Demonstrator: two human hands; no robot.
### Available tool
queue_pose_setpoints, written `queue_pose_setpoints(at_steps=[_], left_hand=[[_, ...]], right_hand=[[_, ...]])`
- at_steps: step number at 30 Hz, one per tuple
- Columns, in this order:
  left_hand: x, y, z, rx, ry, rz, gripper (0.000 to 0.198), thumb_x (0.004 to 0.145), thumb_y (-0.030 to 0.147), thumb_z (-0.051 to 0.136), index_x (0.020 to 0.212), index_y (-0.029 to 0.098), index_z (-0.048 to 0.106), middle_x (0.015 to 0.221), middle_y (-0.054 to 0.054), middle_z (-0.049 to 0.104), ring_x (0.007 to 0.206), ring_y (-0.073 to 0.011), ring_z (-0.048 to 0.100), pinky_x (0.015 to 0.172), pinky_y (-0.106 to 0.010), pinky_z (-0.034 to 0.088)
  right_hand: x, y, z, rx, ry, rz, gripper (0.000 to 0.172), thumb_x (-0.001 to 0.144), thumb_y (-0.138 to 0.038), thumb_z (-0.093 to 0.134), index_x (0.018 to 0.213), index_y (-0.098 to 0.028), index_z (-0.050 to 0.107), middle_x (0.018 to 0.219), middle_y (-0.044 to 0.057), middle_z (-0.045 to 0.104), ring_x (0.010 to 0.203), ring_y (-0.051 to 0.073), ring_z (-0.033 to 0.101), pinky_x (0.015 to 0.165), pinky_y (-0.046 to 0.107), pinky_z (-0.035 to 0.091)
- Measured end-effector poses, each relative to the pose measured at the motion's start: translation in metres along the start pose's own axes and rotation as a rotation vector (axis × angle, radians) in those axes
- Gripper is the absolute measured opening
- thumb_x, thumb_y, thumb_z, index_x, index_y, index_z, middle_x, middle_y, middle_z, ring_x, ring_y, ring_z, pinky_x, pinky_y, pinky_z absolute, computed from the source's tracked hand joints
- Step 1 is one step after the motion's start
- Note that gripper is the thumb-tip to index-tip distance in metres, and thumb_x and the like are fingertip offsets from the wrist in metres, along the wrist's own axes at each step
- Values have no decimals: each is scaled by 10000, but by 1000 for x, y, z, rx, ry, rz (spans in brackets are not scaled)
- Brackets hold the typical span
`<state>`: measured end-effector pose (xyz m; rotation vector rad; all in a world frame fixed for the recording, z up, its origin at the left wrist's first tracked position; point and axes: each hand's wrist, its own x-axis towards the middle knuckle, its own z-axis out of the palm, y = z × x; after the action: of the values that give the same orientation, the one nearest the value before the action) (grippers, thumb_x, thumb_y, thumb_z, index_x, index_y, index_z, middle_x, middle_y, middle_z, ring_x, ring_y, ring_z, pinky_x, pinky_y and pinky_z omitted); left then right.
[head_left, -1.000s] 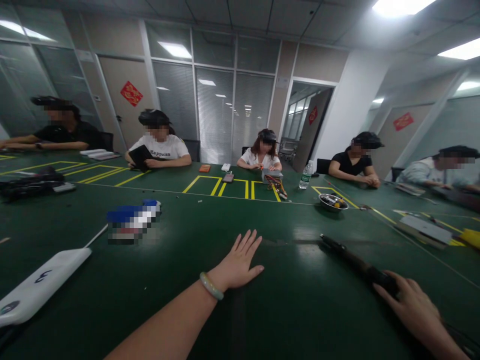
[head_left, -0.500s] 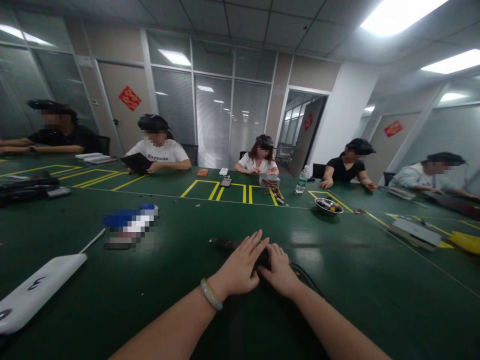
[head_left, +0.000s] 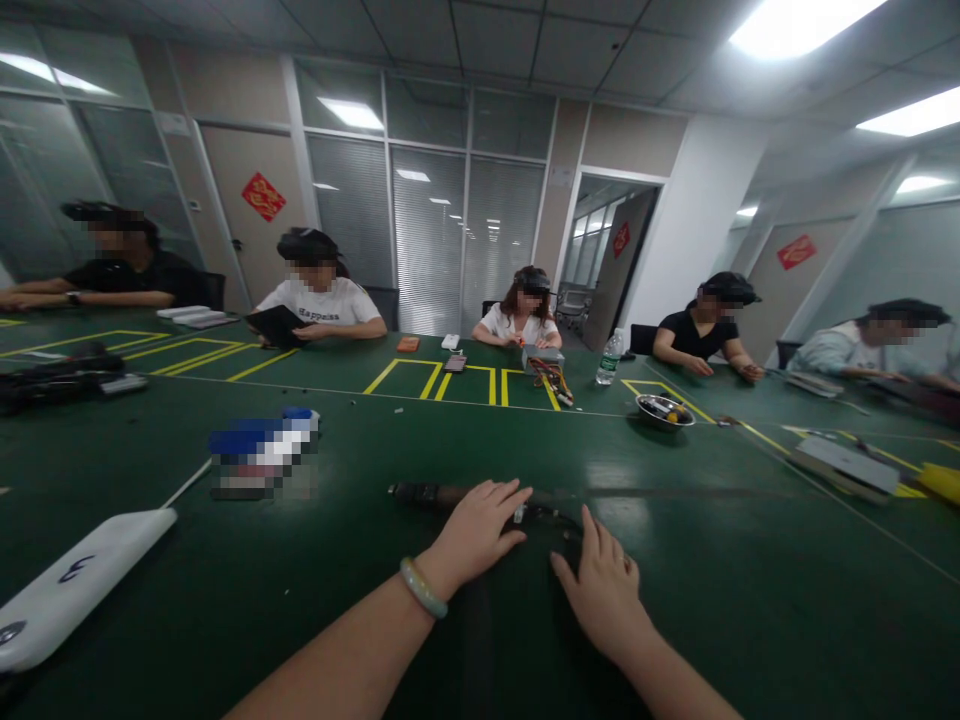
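A dark, rod-shaped tool [head_left: 429, 495] with a small metal tip at its left end lies on the green table; it looks like a corded electric screwdriver. My left hand [head_left: 484, 530] rests over its right part, fingers stretched out and thumb apart, hiding some of the body. Whether the palm presses on it I cannot tell. A thin black cord [head_left: 551, 513] runs off the right end of the tool. Close to this cord, my right hand [head_left: 604, 585] is spread with nothing in it. A jade-like bangle [head_left: 423, 588] circles my left wrist.
To the left lie a white power strip [head_left: 94, 575] and a blurred blue-and-white item [head_left: 266, 448]. A metal bowl [head_left: 666, 413] of small parts and a water bottle [head_left: 611, 358] stand ahead right. Several people in headgear sit across the table [head_left: 337, 600].
My hands have parted: the right has drawn back to the right and spread its fingers. The tool has shifted left, and more of it shows beneath my left hand.
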<state>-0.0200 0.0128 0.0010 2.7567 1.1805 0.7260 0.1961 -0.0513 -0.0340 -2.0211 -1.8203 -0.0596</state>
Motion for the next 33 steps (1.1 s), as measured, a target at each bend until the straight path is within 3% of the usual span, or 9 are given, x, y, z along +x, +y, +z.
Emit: queue_pose_setpoints(at_steps=[4, 8, 12, 15, 19, 22, 28, 33], left_hand=[[2, 4, -7, -5, -5, -30, 522, 889, 353, 609, 1378, 321, 431, 1322, -18, 548, 1184, -212, 503, 1033, -403, 380], [2, 9, -14, -8, -34, -41, 459, 900, 304, 595, 1342, 314, 470, 1263, -12, 574, 1118, -206, 517, 986, -384, 396], [2, 10, -18, -23, -78, -26, 437, 888, 303, 606, 1311, 305, 497, 1232, -21, 588, 1102, -217, 519, 985, -384, 384], [2, 10, -25, -25, -124, -39, 423, 873, 331, 620, 1282, 311, 519, 1198, -24, 597, 1100, -226, 523, 982, -386, 380], [0, 8, -38, 14, -208, -90, 384, 824, 349, 656, 1193, 315, 555, 1121, -23, 597, 1049, -228, 546, 910, -362, 413], [-4, 9, -45, 70, -239, -143, 326, 814, 310, 629, 1132, 300, 560, 1082, -29, 587, 1000, -224, 559, 847, -349, 430], [-4, 25, -23, 90, -91, -130, 457, 796, 398, 642, 1219, 262, 534, 1128, -62, 579, 1051, -253, 539, 916, -403, 413], [4, 28, -3, 77, -58, -88, 234, 887, 318, 565, 1105, 245, 606, 1055, -42, 618, 995, -220, 566, 899, -382, 424]], right_hand=[[1, 30, -6, 17, -32, -96, 519, 947, -395, 404, 1434, -215, 376, 1246, 135, 505, 1113, 321, 500, 933, 472, 394], [32, 48, -16, 186, -96, -225, 312, 962, -300, 386, 1176, -245, 605, 1120, 80, 562, 1043, 238, 548, 931, 357, 414], [62, 56, -24, 298, -113, -286, 272, 961, -276, 400, 1048, -227, 653, 1070, 63, 582, 984, 198, 569, 899, 309, 422], [78, 53, -23, 340, -83, -313, 271, 946, -257, 413, 1051, -239, 662, 1064, 50, 585, 968, 185, 572, 887, 298, 422], [87, 35, -11, 480, 14, -230, 253, 916, -255, 451, 1042, -233, 669, 1049, 35, 610, 985, 183, 573, 888, 297, 424], [82, 17, -5, 585, -66, -175, 231, 875, -269, 526, 1056, -232, 667, 1005, 20, 638, 937, 182, 591, 828, 286, 444], [61, -1, -16, 733, -327, -158, 185, 824, -247, 612, 997, -202, 660, 879, 0, 658, 820, 159, 607, 755, 258, 445], [53, 4, -33, 513, -384, -152, 133, 776, -235, 684, 906, -209, 664, 852, 1, 655, 790, 170, 597, 669, 257, 417]])
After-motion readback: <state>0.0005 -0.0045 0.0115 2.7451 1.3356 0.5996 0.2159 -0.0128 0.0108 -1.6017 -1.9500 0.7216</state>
